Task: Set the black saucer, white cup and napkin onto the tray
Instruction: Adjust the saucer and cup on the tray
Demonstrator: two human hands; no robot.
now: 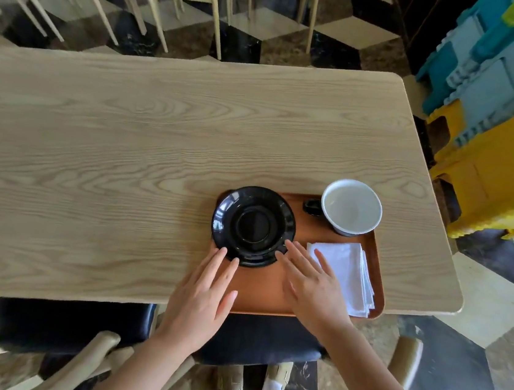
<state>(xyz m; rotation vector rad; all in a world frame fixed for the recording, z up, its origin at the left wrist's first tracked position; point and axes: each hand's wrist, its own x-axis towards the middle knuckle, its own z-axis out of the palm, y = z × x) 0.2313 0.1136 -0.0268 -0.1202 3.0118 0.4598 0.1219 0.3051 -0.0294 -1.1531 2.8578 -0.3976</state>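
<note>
The tray (306,232), orange-brown, is set at the near right corner of the wooden table (126,148), w/ its near edge flush against the table's near edge and its right edge close to the table's rounded right end. A wide stretch of bare tabletop is left open to the left of and beyond the tray. Stacked blue and yellow crates (497,126) are seen just past the table's right end; a dark-cushioned chair (74,324) is tucked under the near edge.

The black saucer (253,225) is placed on the tray's left part, its left rim overhanging the tray edge slightly. The white cup (351,207) is stood upright at the far right corner of the tray, a dark handle shown at its left side. The folded napkin (344,277) is laid at the near right, just below the cup.

The left hand (199,297) is held flat w/ fingers spread, fingertips (222,251) touching or just short of the saucer's near rim; nothing is gripped. The right hand (312,284) is likewise spread and empty, its fingertips (288,245) at the saucer's near right rim, the outer fingers lying over the napkin's left edge. Actual contact w/ the rim can't be confirmed.

The tray's near left portion is hidden by both hands. The cup's contents are hard to make out.
</note>
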